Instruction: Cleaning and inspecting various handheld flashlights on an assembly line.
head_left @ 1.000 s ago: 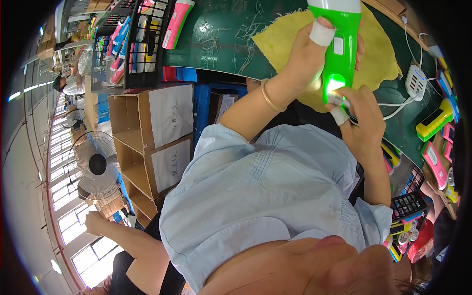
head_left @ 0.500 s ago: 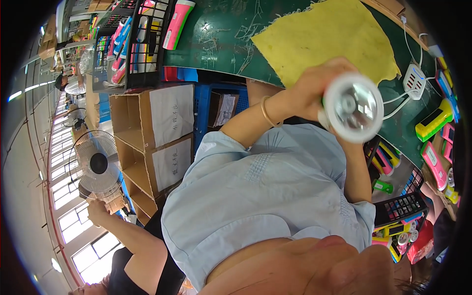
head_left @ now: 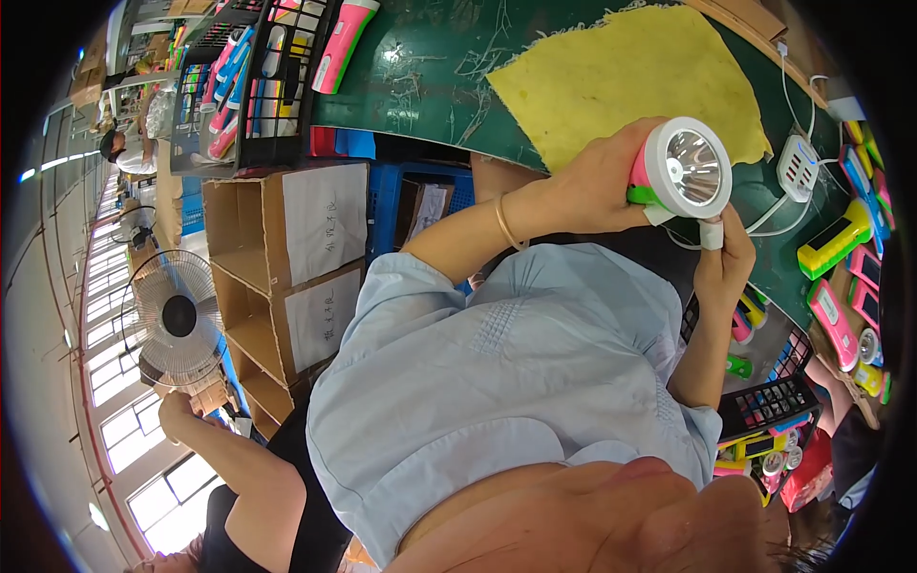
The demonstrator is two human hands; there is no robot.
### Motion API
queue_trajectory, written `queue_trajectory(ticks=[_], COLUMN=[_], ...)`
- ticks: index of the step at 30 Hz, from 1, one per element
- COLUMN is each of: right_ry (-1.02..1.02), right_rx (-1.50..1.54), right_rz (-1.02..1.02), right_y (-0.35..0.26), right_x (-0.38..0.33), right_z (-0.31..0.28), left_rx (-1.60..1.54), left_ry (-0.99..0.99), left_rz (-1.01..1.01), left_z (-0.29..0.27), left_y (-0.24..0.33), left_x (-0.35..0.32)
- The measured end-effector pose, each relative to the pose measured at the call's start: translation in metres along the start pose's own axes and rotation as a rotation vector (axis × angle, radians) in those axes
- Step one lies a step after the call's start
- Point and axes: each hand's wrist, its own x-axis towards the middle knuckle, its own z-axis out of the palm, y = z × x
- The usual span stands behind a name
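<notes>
While the pink-and-green flashlight is held up near the edge of the green table, its clear front is turned toward the camera. It is gripped by the left hand, whose fingers are wrapped about the body just behind the white rim. The right hand is raised below the rim, its digits bent and one covered with white wrapping; whether the flashlight is touched by it, and how far its fingers are parted, cannot be told. Light weight, stiff plastic and a rather slippery surface may be expected; the clear front is probably most easily scratched, so a hold is best taken around the body. Beyond the hands, a yellow cloth is spread on the table, and a white charging hub is set to its right. Farther out, more flashlights are held in a black basket at left.
</notes>
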Motion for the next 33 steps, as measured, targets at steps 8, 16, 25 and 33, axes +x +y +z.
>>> queue_trajectory(ticks=[8,16,25,33], right_ry=[-0.035,-0.055,-0.099,-0.256], right_rx=[-0.069,-0.014,0.142,0.051], right_rz=[-0.012,-0.045,0.052,0.002], right_y=[-0.016,-0.02,-0.021,-0.031], right_x=[0.002,0.007,0.007,0.037], right_z=[0.0,0.0,-0.005,-0.006], left_rx=[-0.09,-0.07,-0.32,-0.137], left_ry=[0.094,0.11,0.028,-0.001], left_rz=[-0.153,-0.193,-0.199,-0.297], left_z=[0.009,0.01,0.008,0.005], left_y=[0.003,0.004,-0.007,-0.001], left_x=[0.004,0.008,0.014,0.022])
